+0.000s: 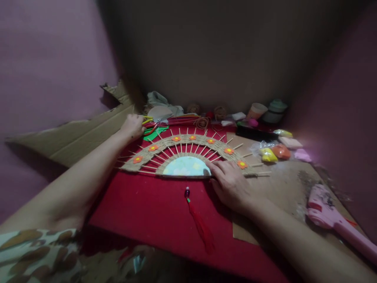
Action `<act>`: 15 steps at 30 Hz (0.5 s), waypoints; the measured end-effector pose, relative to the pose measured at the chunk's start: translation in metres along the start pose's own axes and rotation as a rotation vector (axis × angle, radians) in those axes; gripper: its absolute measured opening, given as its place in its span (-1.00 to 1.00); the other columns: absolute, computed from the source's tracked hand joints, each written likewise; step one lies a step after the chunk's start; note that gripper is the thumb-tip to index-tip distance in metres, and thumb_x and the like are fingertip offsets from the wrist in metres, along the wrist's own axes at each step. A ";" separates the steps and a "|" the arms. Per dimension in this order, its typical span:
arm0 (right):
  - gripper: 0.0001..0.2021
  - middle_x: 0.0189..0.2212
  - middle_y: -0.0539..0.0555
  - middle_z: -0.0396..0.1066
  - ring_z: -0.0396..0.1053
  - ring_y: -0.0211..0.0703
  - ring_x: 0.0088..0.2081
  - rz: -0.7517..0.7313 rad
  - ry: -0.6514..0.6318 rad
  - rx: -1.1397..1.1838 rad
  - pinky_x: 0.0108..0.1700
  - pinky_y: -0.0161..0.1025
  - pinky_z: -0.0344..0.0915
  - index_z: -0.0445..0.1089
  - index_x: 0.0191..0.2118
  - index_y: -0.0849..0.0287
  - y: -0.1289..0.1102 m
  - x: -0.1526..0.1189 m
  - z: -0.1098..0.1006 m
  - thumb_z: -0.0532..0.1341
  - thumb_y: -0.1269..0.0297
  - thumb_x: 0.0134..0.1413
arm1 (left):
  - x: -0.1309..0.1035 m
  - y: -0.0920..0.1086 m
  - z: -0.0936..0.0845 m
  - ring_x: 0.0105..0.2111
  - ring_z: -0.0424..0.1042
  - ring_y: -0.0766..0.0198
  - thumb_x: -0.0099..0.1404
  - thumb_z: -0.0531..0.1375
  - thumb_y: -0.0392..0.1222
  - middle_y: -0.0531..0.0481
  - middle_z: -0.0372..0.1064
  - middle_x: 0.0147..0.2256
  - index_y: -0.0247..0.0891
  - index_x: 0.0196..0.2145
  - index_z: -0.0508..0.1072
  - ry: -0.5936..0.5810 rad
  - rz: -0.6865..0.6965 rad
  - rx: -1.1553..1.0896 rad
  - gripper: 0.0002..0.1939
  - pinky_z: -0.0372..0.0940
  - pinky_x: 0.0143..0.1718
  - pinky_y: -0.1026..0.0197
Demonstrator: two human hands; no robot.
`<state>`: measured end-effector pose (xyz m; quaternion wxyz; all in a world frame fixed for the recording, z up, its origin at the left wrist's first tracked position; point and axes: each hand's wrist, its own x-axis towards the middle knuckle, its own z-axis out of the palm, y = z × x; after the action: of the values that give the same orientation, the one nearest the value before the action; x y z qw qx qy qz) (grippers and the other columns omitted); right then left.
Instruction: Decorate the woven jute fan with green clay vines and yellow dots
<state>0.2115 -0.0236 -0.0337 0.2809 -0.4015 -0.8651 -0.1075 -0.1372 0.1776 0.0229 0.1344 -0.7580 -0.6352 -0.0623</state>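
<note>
Here's the woven fan [193,138] between both hands, its straight edge running left to right. The right hand [231,182] touches that edge, fingers bent, pinch unclear. The left hand [132,125] is up beyond the fan's left side, at the yellow handles [147,119] just right of its fingertips; can't tell if it's gripping.

No legible text, label, brand, number or sign appears on any of the craft materials, the pink glue gun [330,214] or the lidded container [275,111] at the far edge of the bench [165,208].
</note>
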 end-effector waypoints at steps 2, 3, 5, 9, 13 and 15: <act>-0.62 -0.19 0.25 0.41 0.28 0.01 -0.21 -0.001 -0.007 -0.007 -0.16 -0.09 0.21 0.27 0.05 0.37 0.000 0.000 0.000 0.06 0.48 0.08 | -0.004 0.007 -0.005 -0.11 0.38 0.14 0.33 0.14 -0.11 -0.14 0.30 -0.01 -0.30 0.02 0.31 -0.018 0.007 -0.046 -0.65 0.35 -0.13 -0.03; -0.62 -0.20 0.24 0.41 0.28 0.00 -0.21 -0.001 -0.007 -0.018 -0.17 -0.10 0.21 0.28 0.04 0.36 0.000 0.000 0.000 0.06 0.48 0.08 | -0.005 0.011 -0.007 -0.11 0.38 0.14 0.33 0.14 -0.12 -0.14 0.31 -0.03 -0.30 0.01 0.33 -0.029 0.013 -0.077 -0.66 0.34 -0.12 -0.01; -0.64 -0.22 0.24 0.42 0.28 0.00 -0.23 -0.001 -0.007 -0.041 -0.17 -0.11 0.20 0.30 0.02 0.36 0.000 0.000 0.001 0.06 0.48 0.07 | -0.010 0.019 -0.011 -0.12 0.40 0.14 0.32 0.13 -0.14 -0.11 0.38 -0.08 -0.30 -0.05 0.39 -0.046 0.018 -0.147 -0.72 0.32 -0.11 0.07; -0.67 -0.22 0.23 0.42 0.29 -0.02 -0.23 0.003 -0.008 -0.066 -0.15 -0.12 0.18 0.32 0.00 0.35 0.000 0.000 0.003 0.05 0.50 0.09 | -0.022 0.031 -0.013 -0.22 0.45 0.18 0.24 0.12 -0.13 -0.03 0.49 -0.23 -0.25 -0.15 0.49 -0.089 0.007 -0.280 -0.74 0.28 -0.22 0.25; -0.69 -0.22 0.23 0.42 0.29 -0.03 -0.23 -0.005 0.001 -0.064 -0.15 -0.12 0.19 0.32 -0.03 0.33 0.001 0.000 0.004 0.01 0.52 0.12 | -0.035 0.037 -0.008 -0.35 0.45 0.16 0.12 0.16 -0.04 0.00 0.50 -0.38 -0.22 -0.26 0.53 -0.158 0.000 -0.370 -0.71 0.24 -0.34 0.24; -0.70 -0.24 0.21 0.42 0.29 -0.04 -0.23 -0.008 0.008 -0.060 -0.16 -0.13 0.19 0.32 -0.04 0.30 0.001 0.000 0.003 0.00 0.53 0.13 | -0.040 0.039 -0.005 -0.35 0.44 0.16 0.11 0.15 -0.02 -0.01 0.50 -0.39 -0.22 -0.30 0.54 -0.167 -0.005 -0.418 -0.70 0.24 -0.35 0.23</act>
<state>0.2108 -0.0218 -0.0367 0.2720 -0.4058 -0.8619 -0.1360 -0.1058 0.1320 0.0120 -0.0789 -0.7704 -0.6191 -0.1299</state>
